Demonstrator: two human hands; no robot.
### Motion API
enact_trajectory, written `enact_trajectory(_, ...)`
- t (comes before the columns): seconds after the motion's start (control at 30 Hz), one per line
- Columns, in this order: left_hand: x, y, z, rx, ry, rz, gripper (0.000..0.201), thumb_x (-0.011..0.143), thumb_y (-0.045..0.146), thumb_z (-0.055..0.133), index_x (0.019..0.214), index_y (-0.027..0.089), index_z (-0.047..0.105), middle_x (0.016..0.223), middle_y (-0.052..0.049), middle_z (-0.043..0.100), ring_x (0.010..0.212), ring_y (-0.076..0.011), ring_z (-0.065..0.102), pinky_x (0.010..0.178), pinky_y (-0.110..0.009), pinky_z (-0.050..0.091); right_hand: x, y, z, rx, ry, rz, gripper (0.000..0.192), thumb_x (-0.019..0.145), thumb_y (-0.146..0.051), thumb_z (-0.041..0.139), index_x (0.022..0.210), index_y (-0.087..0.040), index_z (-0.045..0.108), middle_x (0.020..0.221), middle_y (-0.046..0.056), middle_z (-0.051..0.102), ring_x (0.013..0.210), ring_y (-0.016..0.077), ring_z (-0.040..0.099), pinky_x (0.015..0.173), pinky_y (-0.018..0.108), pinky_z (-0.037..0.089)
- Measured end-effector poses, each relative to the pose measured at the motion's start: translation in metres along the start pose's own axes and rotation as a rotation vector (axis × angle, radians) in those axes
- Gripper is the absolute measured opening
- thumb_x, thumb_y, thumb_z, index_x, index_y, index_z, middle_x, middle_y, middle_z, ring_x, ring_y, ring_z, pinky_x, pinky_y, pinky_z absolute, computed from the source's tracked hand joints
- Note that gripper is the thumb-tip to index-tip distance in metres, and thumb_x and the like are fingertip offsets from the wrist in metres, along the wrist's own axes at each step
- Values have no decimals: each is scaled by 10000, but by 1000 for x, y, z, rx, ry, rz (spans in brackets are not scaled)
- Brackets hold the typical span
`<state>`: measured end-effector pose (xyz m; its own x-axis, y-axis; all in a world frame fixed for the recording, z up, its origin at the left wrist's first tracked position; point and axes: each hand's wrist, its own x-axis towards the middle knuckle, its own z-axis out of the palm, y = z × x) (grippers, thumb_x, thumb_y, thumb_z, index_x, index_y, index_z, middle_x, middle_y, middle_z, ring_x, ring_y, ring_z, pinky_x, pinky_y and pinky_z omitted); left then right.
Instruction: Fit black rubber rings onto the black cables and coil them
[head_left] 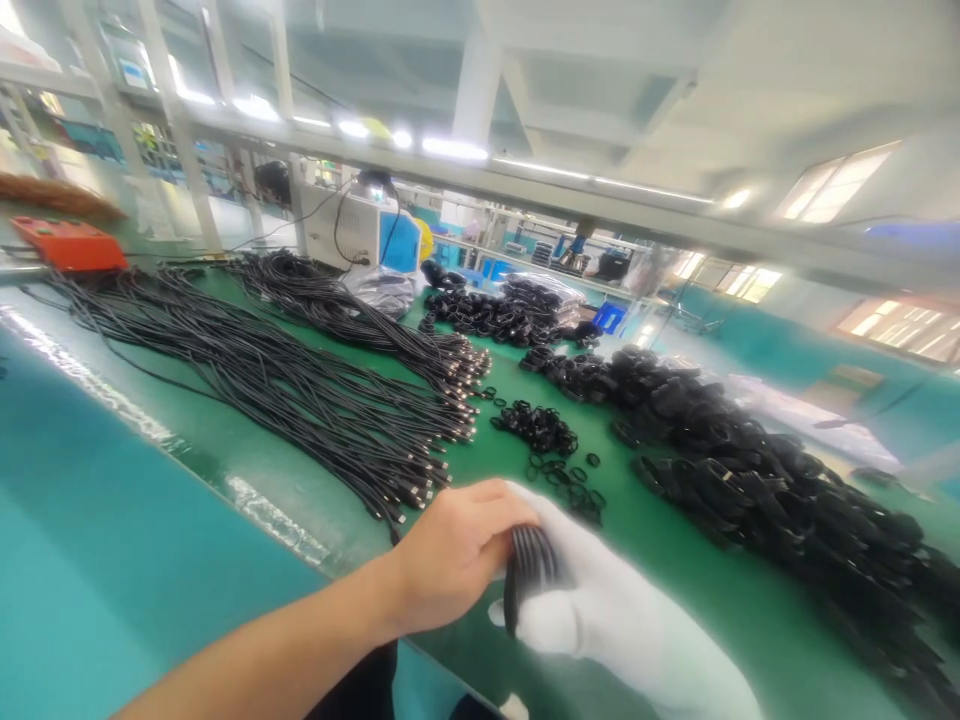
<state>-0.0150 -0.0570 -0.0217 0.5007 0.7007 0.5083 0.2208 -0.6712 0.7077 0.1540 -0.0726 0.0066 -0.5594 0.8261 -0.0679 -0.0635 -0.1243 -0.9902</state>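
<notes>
Coiled black cable [534, 560] is grasped between the bare left hand [459, 552] and right hand [600, 610] (white-gloved), outstretched cables [285, 385] lying left.

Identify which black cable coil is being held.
The black cable coil between the bare left hand and white-gloved right hand; other coils lie on green tabletop.

- Your bare left hand [454, 555] and gloved right hand [615, 605] hold a coiled black cable [531, 562].
- Loose cables [285, 370] cover your green counter's [615, 468] left; black bundles [697, 420] heap right.
</notes>
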Motion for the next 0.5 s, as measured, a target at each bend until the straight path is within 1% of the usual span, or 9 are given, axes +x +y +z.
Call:
enact_trajectory(0.1, 3, 0, 1, 25, -20, -83, 278, 831, 33, 442, 938, 186, 649, 911, -19, 615, 840, -122, 568, 784, -214, 455, 7, 9, -7, 3, -68, 5, 675, 548, -299, 842, 1142, -174, 547, 984, 75, 591, 898, 282, 596, 752, 437, 522)
enact_trajectory(0.17, 6, 1, 2, 39, -30, -119, 294, 838, 38, 433, 952, 195, 655, 882, -14, 608, 815, -118, 566, 763, -213, 451, 9, 15, -13, 76, -131, 11, 695, 579, -362, 821, 1174, -170, 516, 1003, 84, 581, 915, 289, 605, 722, 448, 544)
enact_trajectory(0.23, 8, 1, 4, 50, -39, -140, 305, 843, 45, 425, 960, 203, 657, 864, -8, 604, 798, -113, 565, 748, -208, 447, 9, 19, -18, 159, -174, 5, 647, 635, -385, 783, 1177, -161, 508, 1011, 92, 576, 955, 292, 601, 724, 454, 553)
enact_trajectory(0.27, 10, 2, 6, 58, -44, -148, 308, 844, 46, 420, 955, 205, 659, 858, -6, 602, 794, -112, 564, 745, -206, 445, 10, 22, -20, 181, -173, 1, 621, 647, -376, 775, 1164, -153, 513, 983, 91, 587, 942, 286, 609, 714, 445, 557)
enact_trajectory(0.4, 17, 0, 9, 102, -43, -223, 308, 844, 61, 399, 925, 205, 659, 858, -5, 600, 801, -118, 564, 751, -221, 441, 15, 32, -27, 175, -137, 8, 478, 677, -247, 755, 1083, -116, 539, 815, 83, 646, 728, 215, 659, 670, 374, 557)
enact_trajectory(0.43, 19, -1, 9, 98, -40, -257, 289, 839, 76, 415, 938, 210, 651, 881, -5, 604, 814, -123, 566, 754, -227, 443, 16, 36, -29, 203, -140, 6, 441, 698, -238, 734, 1077, -112, 545, 819, 92, 651, 708, 206, 659, 661, 365, 555)
enact_trajectory(0.5, 23, -4, 8, 59, -30, -343, 241, 828, 135, 473, 1000, 223, 617, 926, 0, 611, 822, -131, 574, 731, -234, 452, 18, 43, -33, 301, -144, 9, 369, 735, -238, 694, 1059, -115, 565, 884, 109, 646, 738, 200, 657, 660, 360, 554)
